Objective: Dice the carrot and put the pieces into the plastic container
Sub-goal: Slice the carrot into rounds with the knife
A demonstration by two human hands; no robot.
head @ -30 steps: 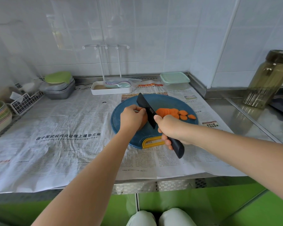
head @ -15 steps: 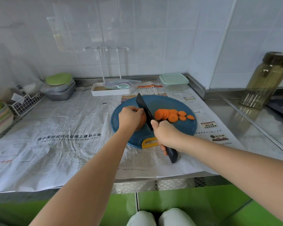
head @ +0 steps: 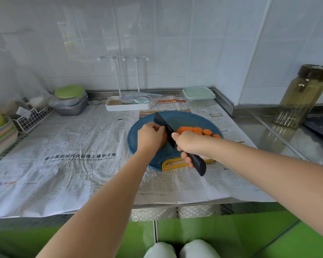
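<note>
On the round blue cutting board (head: 183, 118) my left hand (head: 150, 137) curls over the uncut end of the carrot (head: 164, 140), which shows only as an orange sliver under my fingers. My right hand (head: 189, 144) grips the black handle of a black knife (head: 164, 125), its blade standing just right of my left fingertips. Several orange carrot slices (head: 196, 130) lie on the board to the right of the blade. The plastic container (head: 199, 96), clear with a pale green lid on, sits behind the board by the wall.
Newspaper (head: 78, 157) covers the counter. A white tray with a rack (head: 128, 106) stands behind the board, grey stacked trays with a green lid (head: 71, 103) at back left, coloured bowls (head: 0, 138) at far left, a tall jar (head: 304, 95) at right.
The knife stays beside my left fingertips on the carrot; my right hand and the handle have shifted slightly. My left hand keeps holding the carrot stub.
</note>
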